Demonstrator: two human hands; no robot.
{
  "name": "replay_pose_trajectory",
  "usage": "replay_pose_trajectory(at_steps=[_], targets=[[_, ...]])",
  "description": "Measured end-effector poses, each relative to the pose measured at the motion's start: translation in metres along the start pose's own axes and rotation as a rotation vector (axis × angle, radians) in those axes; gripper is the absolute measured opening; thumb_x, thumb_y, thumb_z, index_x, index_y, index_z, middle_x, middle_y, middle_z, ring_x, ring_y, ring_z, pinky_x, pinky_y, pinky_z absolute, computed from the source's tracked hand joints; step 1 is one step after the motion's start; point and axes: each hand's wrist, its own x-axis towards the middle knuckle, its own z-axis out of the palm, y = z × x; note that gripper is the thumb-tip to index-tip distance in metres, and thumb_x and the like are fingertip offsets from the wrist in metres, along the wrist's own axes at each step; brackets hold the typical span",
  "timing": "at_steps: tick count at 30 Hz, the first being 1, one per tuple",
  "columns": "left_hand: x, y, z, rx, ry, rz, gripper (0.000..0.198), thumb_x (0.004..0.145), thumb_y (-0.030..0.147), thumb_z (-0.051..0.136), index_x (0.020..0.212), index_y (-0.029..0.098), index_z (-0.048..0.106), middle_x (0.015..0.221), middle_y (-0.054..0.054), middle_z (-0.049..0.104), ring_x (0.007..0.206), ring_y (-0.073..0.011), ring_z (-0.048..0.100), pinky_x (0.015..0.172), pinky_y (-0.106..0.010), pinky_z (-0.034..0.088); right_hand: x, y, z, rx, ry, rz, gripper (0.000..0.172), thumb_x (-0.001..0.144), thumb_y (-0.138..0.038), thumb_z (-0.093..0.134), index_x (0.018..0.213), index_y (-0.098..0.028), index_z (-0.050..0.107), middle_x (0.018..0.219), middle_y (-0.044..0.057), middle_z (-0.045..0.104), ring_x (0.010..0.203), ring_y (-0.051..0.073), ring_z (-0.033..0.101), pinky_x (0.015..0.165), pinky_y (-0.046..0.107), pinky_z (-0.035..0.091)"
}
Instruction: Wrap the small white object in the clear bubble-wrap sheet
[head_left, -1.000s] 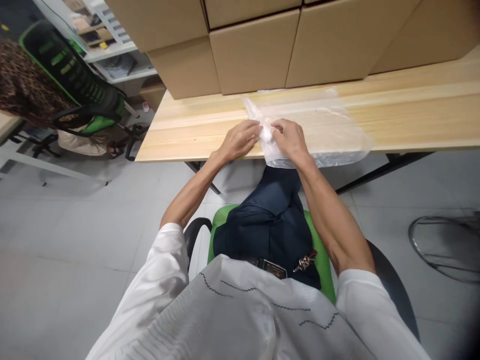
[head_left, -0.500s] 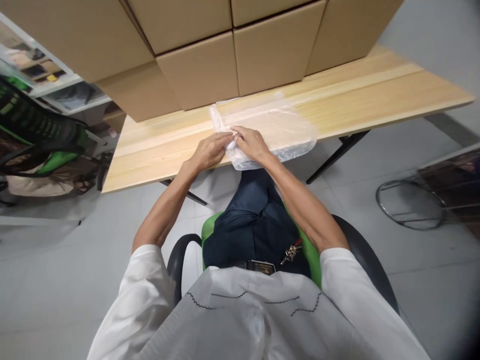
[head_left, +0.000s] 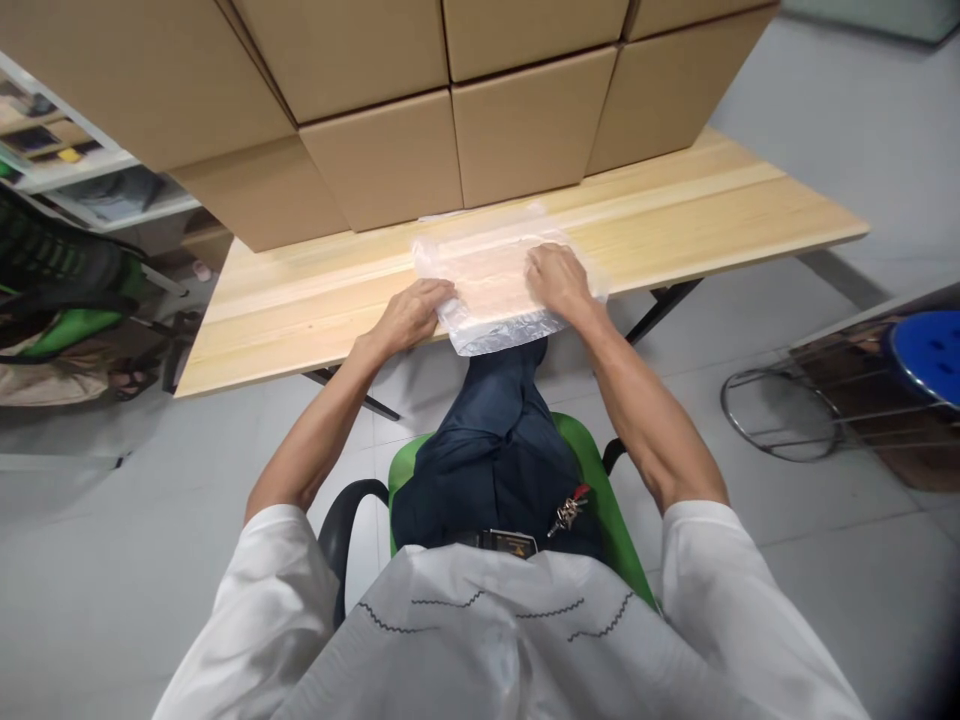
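Note:
A clear, wrinkled plastic bag [head_left: 491, 275] lies flat on the wooden table, its near edge hanging over the front. My left hand [head_left: 414, 312] is at the bag's left edge, fingers pressed together and closed on the plastic. Further right, my right hand [head_left: 556, 278] rests on the bag's right part with its fingers curled in against the film. Its fingertips are partly hidden, and no other thing shows between the fingers.
Stacked cardboard boxes [head_left: 532, 125] stand along the back of the wooden table [head_left: 712, 215]. A green and black chair [head_left: 75, 270] and shelves [head_left: 97, 185] are at the left. To the right are a blue stool [head_left: 930, 350] and a metal ring base [head_left: 780, 415].
My right hand has moved right, away from my left hand, across the bag. The bag lies flatter, its left part spread out. The view has shifted slightly.

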Motion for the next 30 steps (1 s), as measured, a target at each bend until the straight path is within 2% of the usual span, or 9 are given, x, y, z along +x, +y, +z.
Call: replay_pose_trajectory(at_steps=[2,6,11,15,17,20,22,27,30], targets=[[-0.002,0.002,0.001,-0.009,0.010,-0.003,0.058,0.101,0.017,0.055,0.152,0.024,0.081,0.165,-0.015,0.081,0.155,-0.0330,0.076,0.133,-0.056,0.064,0.002,0.016,-0.006,-0.005,0.035,0.037,0.044,0.116,-0.039,0.051,0.124,-0.015,0.086,0.147,0.029,0.082,0.148,0.048,0.071,0.133,0.078,0.052],[-0.006,0.010,0.000,-0.013,0.005,-0.046,0.057,0.100,0.016,0.055,0.151,0.023,0.081,0.166,-0.017,0.080,0.156,-0.0350,0.074,0.133,-0.057,0.063,0.008,0.040,-0.016,-0.002,0.117,0.201,0.055,0.120,-0.056,0.052,0.131,-0.014,0.086,0.149,0.031,0.080,0.154,0.051,0.067,0.132,0.079,0.051],[-0.012,0.018,-0.001,0.021,-0.013,-0.081,0.064,0.096,0.013,0.055,0.155,0.024,0.079,0.169,-0.015,0.079,0.157,-0.0361,0.072,0.131,-0.055,0.063,0.021,0.047,-0.028,0.032,0.163,0.235,0.065,0.119,-0.069,0.054,0.138,-0.015,0.086,0.151,0.034,0.076,0.155,0.055,0.065,0.125,0.082,0.052],[-0.016,0.025,-0.002,0.026,-0.014,-0.095,0.065,0.097,0.013,0.054,0.156,0.024,0.078,0.168,-0.015,0.078,0.154,-0.0362,0.073,0.130,-0.055,0.063,0.035,0.038,-0.041,-0.081,-0.025,0.381,0.049,0.112,-0.049,0.074,0.136,-0.008,0.088,0.153,0.039,0.076,0.149,0.058,0.073,0.122,0.080,0.056],[-0.018,0.027,-0.002,0.016,-0.009,-0.101,0.064,0.096,0.012,0.054,0.154,0.023,0.078,0.167,-0.016,0.079,0.153,-0.0367,0.074,0.130,-0.056,0.062,0.041,0.034,-0.045,-0.125,-0.111,0.433,0.039,0.108,-0.038,0.079,0.131,-0.008,0.090,0.146,0.037,0.081,0.147,0.055,0.076,0.123,0.075,0.059],[-0.019,0.031,-0.001,-0.005,0.011,-0.112,0.063,0.096,0.012,0.055,0.153,0.026,0.079,0.166,-0.014,0.079,0.154,-0.0359,0.073,0.133,-0.056,0.061,0.043,0.028,-0.046,-0.092,-0.104,0.409,0.027,0.107,-0.035,0.081,0.120,-0.014,0.092,0.136,0.030,0.086,0.145,0.051,0.079,0.123,0.072,0.060],[-0.020,0.033,0.000,-0.018,0.019,-0.113,0.060,0.098,0.013,0.055,0.152,0.026,0.079,0.165,-0.013,0.080,0.155,-0.0351,0.073,0.134,-0.055,0.060,0.040,0.024,-0.045,-0.096,-0.079,0.355,0.027,0.111,-0.037,0.078,0.117,-0.014,0.091,0.133,0.030,0.087,0.143,0.050,0.079,0.122,0.071,0.059],[-0.022,0.044,0.006,-0.051,0.040,-0.111,0.054,0.103,0.016,0.054,0.151,0.023,0.079,0.161,-0.014,0.081,0.152,-0.0334,0.074,0.133,-0.052,0.060,0.041,0.007,-0.047,-0.079,0.024,0.190,0.059,0.131,-0.051,0.048,0.120,-0.006,0.084,0.129,0.038,0.083,0.146,0.045,0.075,0.116,0.061,0.051],[-0.021,0.050,0.011,-0.065,0.060,-0.110,0.056,0.106,0.018,0.052,0.156,0.023,0.077,0.164,-0.014,0.080,0.154,-0.0342,0.073,0.133,-0.052,0.059,0.060,-0.002,-0.052,-0.016,0.107,0.122,0.066,0.131,-0.066,0.043,0.124,-0.013,0.081,0.127,0.033,0.083,0.151,0.048,0.069,0.121,0.068,0.048]])
